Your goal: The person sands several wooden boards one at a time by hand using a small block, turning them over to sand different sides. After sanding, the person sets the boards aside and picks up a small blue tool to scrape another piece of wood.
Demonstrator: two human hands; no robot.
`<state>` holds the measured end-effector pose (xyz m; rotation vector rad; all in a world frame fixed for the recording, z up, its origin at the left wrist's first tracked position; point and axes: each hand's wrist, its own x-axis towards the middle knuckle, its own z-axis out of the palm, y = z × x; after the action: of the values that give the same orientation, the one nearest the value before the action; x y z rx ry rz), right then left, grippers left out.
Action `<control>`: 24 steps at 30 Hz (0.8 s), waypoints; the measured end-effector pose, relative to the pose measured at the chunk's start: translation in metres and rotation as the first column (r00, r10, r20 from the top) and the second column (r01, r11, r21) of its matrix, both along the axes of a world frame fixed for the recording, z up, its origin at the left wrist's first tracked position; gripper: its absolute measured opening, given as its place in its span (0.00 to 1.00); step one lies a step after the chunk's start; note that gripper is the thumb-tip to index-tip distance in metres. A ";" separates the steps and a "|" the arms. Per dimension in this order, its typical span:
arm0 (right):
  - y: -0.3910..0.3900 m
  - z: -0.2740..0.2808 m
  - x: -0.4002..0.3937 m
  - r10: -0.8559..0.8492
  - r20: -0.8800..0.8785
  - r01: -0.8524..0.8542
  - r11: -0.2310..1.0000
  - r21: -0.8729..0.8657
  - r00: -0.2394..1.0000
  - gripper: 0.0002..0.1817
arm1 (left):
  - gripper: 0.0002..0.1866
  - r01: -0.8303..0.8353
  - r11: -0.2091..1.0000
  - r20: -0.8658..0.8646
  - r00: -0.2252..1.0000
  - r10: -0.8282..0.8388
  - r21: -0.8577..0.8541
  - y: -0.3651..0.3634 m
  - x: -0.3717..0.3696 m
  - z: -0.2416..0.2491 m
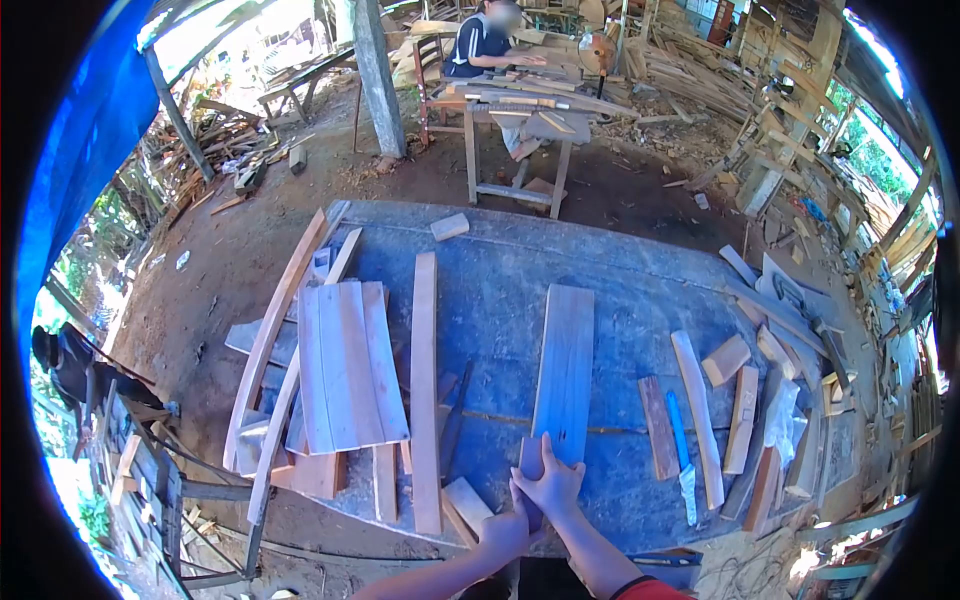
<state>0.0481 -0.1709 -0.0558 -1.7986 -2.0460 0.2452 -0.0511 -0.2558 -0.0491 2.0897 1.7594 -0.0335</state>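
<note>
At the near edge of the blue-grey table (pixel 500 262), my left hand (pixel 505 532) is closed on the near end of a small dark block (pixel 531 460). My right hand (pixel 552 482) lies against the block's right side, fingers apart, with its fingertips at the near end of a wooden board (pixel 565 345). The board lies flat and points away from me. The block overlaps the board's near left corner. Left of the board is a long narrow plank (pixel 425 380).
A joined wooden panel (pixel 350 365) and curved strips (pixel 275 340) lie left. On the right are a blue-handled tool (pixel 680 435), short wood pieces (pixel 741 420) and a plastic bag (pixel 782 415). Beyond the table, a person (pixel 478 45) sits at a workbench (pixel 520 100).
</note>
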 end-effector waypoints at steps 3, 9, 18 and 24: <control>-0.020 0.000 -0.003 0.001 0.025 0.000 0.999 -0.050 1.000 0.44 | 0.58 0.021 0.999 0.014 1.000 -0.020 -0.044 -0.013 -0.006 0.002; 0.021 -0.002 0.000 0.012 0.080 -0.011 1.000 -0.016 0.997 0.43 | 0.60 0.049 0.999 -0.021 0.999 -0.049 0.009 0.024 -0.002 -0.006; 0.292 -0.004 0.006 -0.073 -0.015 0.070 0.989 -0.129 0.997 0.44 | 0.60 -0.093 0.966 0.052 0.995 0.083 0.241 0.292 0.012 -0.026; 0.422 0.030 0.013 -0.067 0.050 0.075 0.980 -0.184 0.996 0.45 | 0.59 -0.136 0.990 -0.036 0.990 0.137 0.021 0.425 0.027 0.050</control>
<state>0.0608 0.2515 -0.0257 -2.0006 -2.0420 0.3913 -0.0238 0.1693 0.0007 1.9884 1.9282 -0.0178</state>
